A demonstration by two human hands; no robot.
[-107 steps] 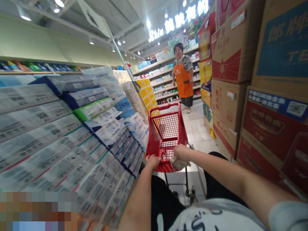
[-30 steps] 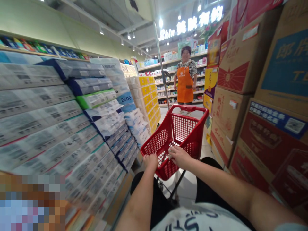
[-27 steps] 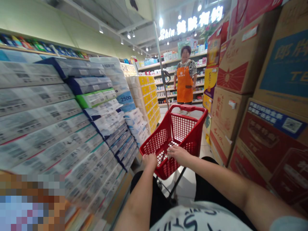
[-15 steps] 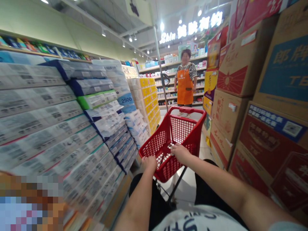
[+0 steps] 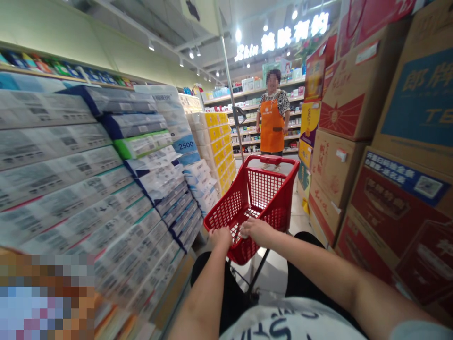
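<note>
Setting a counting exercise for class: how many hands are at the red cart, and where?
2. The left hand is at the near left corner of the red cart; the right hand is farther right, at its near rim. None seems hidden.

The left hand point(image 5: 220, 237) curls over the near rim of a red cart point(image 5: 279, 210); the right hand point(image 5: 261, 232) rests beside it, something pale and unclear point(image 5: 244, 232) at its edge. Packs point(image 5: 71, 179) stand stacked at left, cartons point(image 5: 343, 113) at right. Beyond, 1 person point(image 5: 283, 101) in an orange apron point(image 5: 272, 134) stands before shelves point(image 5: 252, 132).

Pale item point(image 5: 244, 232) under right fingers point(image 5: 250, 225) unclear; blue-panelled carton point(image 5: 421, 85) cut by edge.
</note>
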